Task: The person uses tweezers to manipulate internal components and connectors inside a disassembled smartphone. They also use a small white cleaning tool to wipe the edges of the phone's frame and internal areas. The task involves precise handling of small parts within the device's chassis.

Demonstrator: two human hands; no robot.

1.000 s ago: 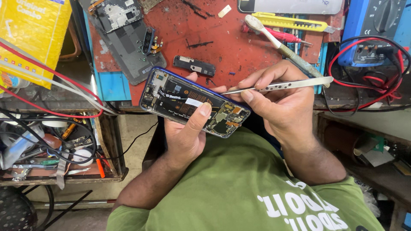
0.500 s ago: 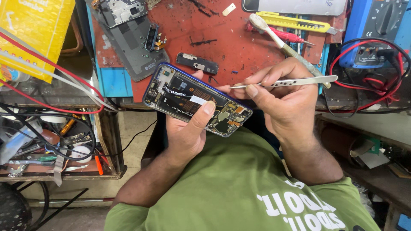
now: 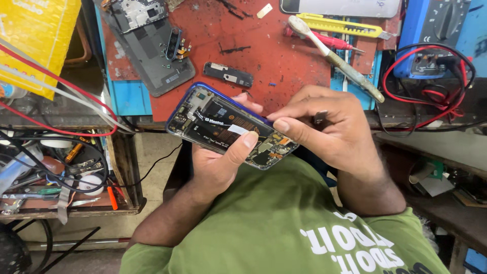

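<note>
Your left hand point(image 3: 218, 165) grips the opened phone point(image 3: 231, 127) above your lap, thumb on its white label point(image 3: 238, 129). Right hand point(image 3: 329, 129) closed, fingertips pinched at the phone's right end; tool not visible. Yellow padded package point(image 3: 35, 40) top left, blue meter point(image 3: 439, 30) top right.

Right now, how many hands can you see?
2. The left hand holds the opened phone from below, thumb across its insides. The right hand pinches at the phone's right end. Both belong to one person; no other hands show.
</note>
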